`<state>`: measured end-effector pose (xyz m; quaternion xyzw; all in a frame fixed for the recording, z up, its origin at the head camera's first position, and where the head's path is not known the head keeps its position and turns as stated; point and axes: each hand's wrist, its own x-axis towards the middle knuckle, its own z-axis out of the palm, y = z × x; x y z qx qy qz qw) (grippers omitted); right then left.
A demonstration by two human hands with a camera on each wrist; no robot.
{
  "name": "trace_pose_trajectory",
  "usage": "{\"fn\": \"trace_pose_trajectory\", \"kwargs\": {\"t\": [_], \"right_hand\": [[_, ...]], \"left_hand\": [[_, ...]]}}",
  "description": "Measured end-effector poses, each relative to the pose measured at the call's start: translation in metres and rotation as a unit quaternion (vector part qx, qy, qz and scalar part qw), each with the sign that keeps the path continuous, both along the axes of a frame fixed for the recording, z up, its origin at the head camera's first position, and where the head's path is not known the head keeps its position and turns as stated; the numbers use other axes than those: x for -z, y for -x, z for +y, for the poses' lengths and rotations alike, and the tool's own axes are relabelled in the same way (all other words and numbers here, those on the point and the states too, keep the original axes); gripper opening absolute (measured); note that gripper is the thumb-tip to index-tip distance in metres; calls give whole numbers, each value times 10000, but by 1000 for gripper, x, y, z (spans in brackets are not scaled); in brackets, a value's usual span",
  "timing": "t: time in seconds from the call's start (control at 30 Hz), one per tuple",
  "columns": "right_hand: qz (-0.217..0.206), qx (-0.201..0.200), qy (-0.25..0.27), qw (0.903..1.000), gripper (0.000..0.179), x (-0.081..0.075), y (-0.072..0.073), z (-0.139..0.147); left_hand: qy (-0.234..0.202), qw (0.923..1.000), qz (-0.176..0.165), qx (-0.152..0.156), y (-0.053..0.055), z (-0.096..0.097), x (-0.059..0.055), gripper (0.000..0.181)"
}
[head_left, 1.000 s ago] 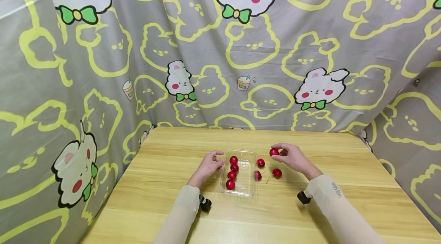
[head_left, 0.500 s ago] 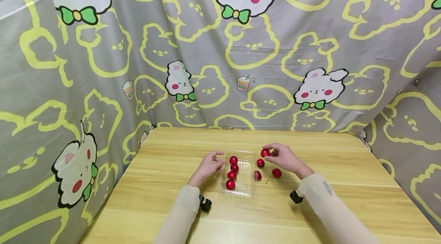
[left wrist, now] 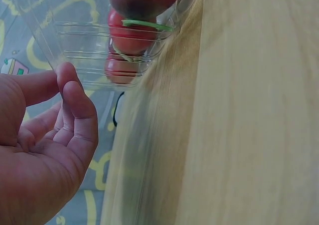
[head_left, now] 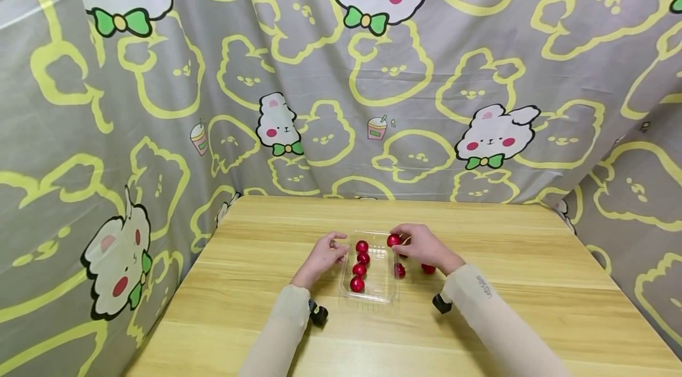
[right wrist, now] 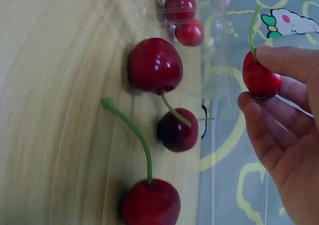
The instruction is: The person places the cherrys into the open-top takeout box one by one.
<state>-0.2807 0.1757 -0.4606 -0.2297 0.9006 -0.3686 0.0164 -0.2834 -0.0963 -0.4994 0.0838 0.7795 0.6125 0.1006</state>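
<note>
A clear plastic box (head_left: 379, 289) stands on the table with a line of red cherries (head_left: 359, 270) along its left side. My left hand (head_left: 326, 254) pinches the box's left rim, thumb and forefinger meeting there in the left wrist view. Between the fingertips of my right hand (head_left: 423, 245) is a red cherry (right wrist: 260, 76) with a green stem pointing up. That hand holds it over the box's right edge in the head view. Beside the box lie loose cherries, one near it (right wrist: 155, 65), another behind (right wrist: 178, 130) and a third closer to the right wrist camera (right wrist: 151, 205).
The wooden table (head_left: 256, 329) runs back to a grey curtain (head_left: 330, 87) printed with cartoon animals. A black wrist camera (head_left: 318, 313) sits below the left sleeve, and another black camera (head_left: 441, 303) below the right one.
My right hand has moved left with its cherry, from above the loose cherries to the box's right edge. My left hand has stayed at the left rim.
</note>
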Motion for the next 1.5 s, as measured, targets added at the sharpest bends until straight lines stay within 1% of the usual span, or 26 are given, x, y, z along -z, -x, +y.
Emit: {"fn": "trace_pose_trajectory", "kwargs": {"t": [0.17,0.47,0.63,0.8,0.97,1.17,1.23,1.3,1.33,1.4,1.5], "right_hand": [[80,17,-168,9998,30,3,4,-11],[573,-105,-354,9977,28,7,9,-26],[624,-103,-487,9968,28,8,9,-33],[726,-179,-711,9947,31,14,10,-38],[891,-244,-1022,9905,35,18,11,-42],[1202,-476,-1544,9795,34,20,10,-45],[1308,-511,-1668,9759,32,22,10,-45],[1373,-502,-1733,9740,32,23,10,-46],[1382,-494,-1728,9740,31,23,10,-46],[1392,-436,-1771,9733,31,24,10,-47],[1364,-425,-1726,9746,30,24,11,-48]], "left_hand": [[-9,10000,32,16,1,0,0,41],[34,10000,5,-28,2,1,-1,37],[18,10000,22,-1,2,1,-1,38],[-5,10000,21,47,0,1,-1,41],[-23,9999,75,62,-1,1,0,41],[-25,10000,64,59,0,2,2,39],[-111,9999,77,89,0,2,3,39],[-203,9997,78,120,0,2,1,39],[-231,9996,108,140,-2,2,-1,39],[-293,9993,154,177,-5,3,-8,38],[-231,9994,147,188,-12,3,-19,38]]}}
